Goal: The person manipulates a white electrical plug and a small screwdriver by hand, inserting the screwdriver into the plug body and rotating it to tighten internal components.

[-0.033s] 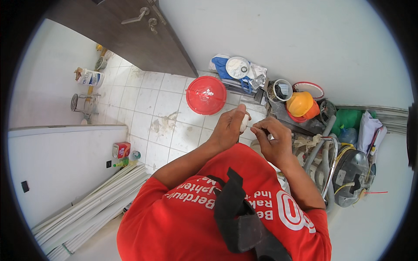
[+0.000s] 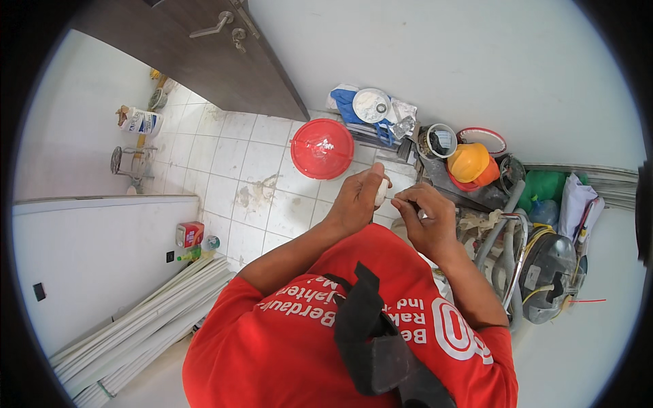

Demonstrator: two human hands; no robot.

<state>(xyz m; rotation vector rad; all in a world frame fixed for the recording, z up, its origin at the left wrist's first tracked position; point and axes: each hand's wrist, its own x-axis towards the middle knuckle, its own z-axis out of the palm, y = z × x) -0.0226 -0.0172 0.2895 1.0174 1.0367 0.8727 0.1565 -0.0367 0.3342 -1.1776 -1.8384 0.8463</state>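
Observation:
In front of my red shirt, my left hand (image 2: 355, 202) is closed around a small white rounded piece (image 2: 382, 193). Part of it shows beside the thumb; the rest is hidden by the fingers, and its kind cannot be made out. Just to its right, my right hand (image 2: 431, 219) has thumb and forefinger pinched together, pointing toward the white piece. Whatever that pinch holds is too small to name. Beyond my hands, a red round lid or tub (image 2: 322, 149) rests on the tiled floor (image 2: 262, 197).
A dark door (image 2: 204, 61) stands ajar ahead. Along the right wall are a white-lidded bucket (image 2: 371, 106), an orange helmet (image 2: 469, 163), hoses and a black-and-grey machine (image 2: 547, 279). Long white strips (image 2: 146, 330) lie at the left, near a red box (image 2: 190, 234).

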